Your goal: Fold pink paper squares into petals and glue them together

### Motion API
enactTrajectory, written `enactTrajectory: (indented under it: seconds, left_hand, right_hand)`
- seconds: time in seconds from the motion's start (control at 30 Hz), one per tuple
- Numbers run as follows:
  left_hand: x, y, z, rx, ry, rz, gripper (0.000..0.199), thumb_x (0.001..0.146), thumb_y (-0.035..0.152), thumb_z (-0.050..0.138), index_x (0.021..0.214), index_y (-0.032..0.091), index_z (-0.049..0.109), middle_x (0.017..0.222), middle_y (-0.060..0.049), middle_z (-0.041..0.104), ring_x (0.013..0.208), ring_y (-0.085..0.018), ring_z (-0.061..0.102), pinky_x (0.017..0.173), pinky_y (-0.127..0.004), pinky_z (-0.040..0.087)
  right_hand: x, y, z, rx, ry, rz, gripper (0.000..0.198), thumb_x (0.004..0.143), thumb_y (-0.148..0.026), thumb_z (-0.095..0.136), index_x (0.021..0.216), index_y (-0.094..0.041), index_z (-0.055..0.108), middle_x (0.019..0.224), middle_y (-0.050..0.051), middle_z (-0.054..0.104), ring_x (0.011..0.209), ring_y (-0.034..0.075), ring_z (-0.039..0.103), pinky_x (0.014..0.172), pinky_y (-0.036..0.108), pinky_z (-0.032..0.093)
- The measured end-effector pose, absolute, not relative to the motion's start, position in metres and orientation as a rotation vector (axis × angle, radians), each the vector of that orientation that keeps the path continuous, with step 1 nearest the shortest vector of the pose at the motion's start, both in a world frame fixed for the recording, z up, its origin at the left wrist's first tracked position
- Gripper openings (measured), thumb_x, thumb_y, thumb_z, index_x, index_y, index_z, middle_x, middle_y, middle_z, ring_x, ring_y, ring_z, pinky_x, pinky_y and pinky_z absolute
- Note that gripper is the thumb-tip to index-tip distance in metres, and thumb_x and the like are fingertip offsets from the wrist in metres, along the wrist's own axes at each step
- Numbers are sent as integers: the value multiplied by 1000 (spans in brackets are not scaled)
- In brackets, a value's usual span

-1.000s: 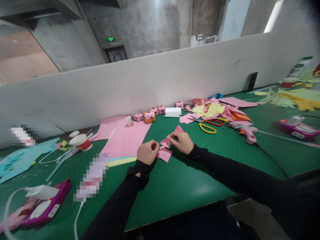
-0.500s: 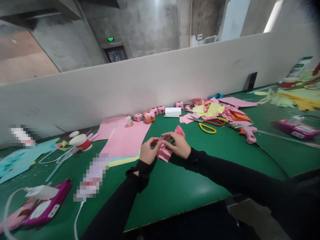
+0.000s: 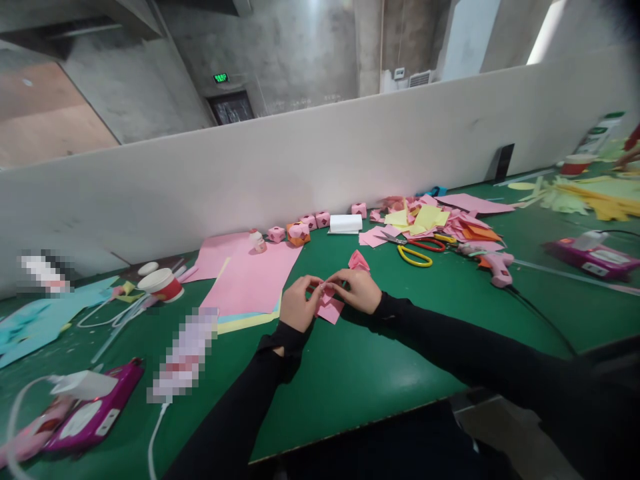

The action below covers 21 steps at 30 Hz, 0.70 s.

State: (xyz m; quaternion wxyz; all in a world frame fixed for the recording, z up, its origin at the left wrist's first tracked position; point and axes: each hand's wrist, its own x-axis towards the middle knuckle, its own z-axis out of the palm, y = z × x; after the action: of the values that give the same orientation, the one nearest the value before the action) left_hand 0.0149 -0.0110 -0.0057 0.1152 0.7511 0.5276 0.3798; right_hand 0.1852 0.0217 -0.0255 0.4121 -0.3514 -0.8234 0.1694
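Observation:
Both hands meet over the green table, pinching a small piece of folded pink paper between their fingertips. My left hand grips it from the left side, its fingers curled. From the right, my right hand holds the same piece with thumb and forefinger. Below the fingers lies a flat pink paper square. Just beyond the right hand rests another folded pink piece. The fingers partly hide the held paper, so its exact folds cannot be made out.
Large pink sheets lie to the left, with several folded pink paper cubes behind. Scissors and a pink glue gun with a cord are at right, near a heap of paper scraps. A paper cup stands left.
The fingertips have drawn closer together on the pink paper, and less of it shows. My right hand has dipped slightly; its fingers are more bent.

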Motion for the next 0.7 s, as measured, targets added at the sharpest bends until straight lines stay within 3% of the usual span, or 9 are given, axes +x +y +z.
enactTrajectory:
  seconds: [0.27,0.7]
  left_hand:
    - [15,-12,-3,2249,1631,1088,21,85,34,50,72,19,59,72,-2,65,70,-15,61,60,-24,44]
    - [10,-11,-3,2189,1749,1189,18,81,30,53,68,19,56,68,-1,64,67,-15,61,60,-25,43]
  right_hand:
    - [186,22,-24,-884,-2096,340,19,87,-27,52,89,-17,68,81,5,68,72,14,61,68,25,44]
    - [194,33,-25,-1033,-1940,408,20,85,-31,53,81,-17,67,75,4,69,62,13,58,60,25,43]
